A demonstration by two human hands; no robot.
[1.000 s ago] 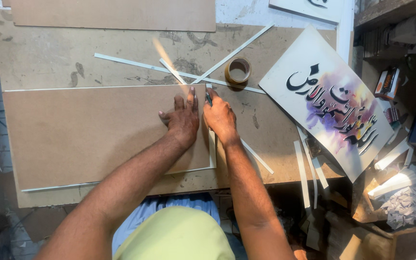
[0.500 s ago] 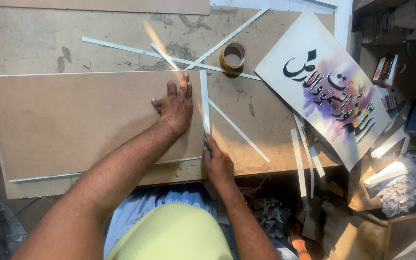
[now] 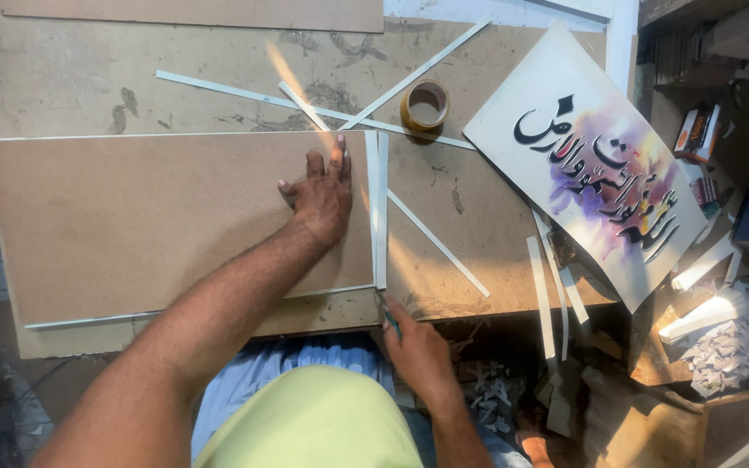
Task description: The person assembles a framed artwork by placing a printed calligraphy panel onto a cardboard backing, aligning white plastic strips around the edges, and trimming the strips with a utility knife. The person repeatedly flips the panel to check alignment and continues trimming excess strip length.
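We saw the left hand point(image 3: 322, 195) lying flat on the brown board point(image 3: 149, 225), its fingers point(image 3: 338, 158) held close together and pointing away from the person, with the thumb out to the side. The hand pressed near the board's right edge, just beside the white strip point(image 3: 381, 212) that ran along that edge. The board lay on the counter point(image 3: 62, 78), reaching from the far left almost to the middle, its near edge close to the counter's front.

The right hand point(image 3: 418, 351) was at the counter's front edge, just below the near end of the white strip. Its fingers were curled tight around a thin dark cutting tool point(image 3: 389, 316), whose tip pointed up toward the strip's lower end. We could not tell whether the tip touched the strip.

Beyond the left hand, several long white offcuts point(image 3: 244, 91) crossed one another on the counter, and a roll of brown tape point(image 3: 425, 104) stood among them. To the right lay a white panel with black calligraphy over a purple and orange wash point(image 3: 595, 160), tilted and overhanging the counter's right end. More short white strips point(image 3: 543, 299) lay between that panel and the board, near the front edge. Paper scraps point(image 3: 726, 342) were piled at the far right, off the counter.
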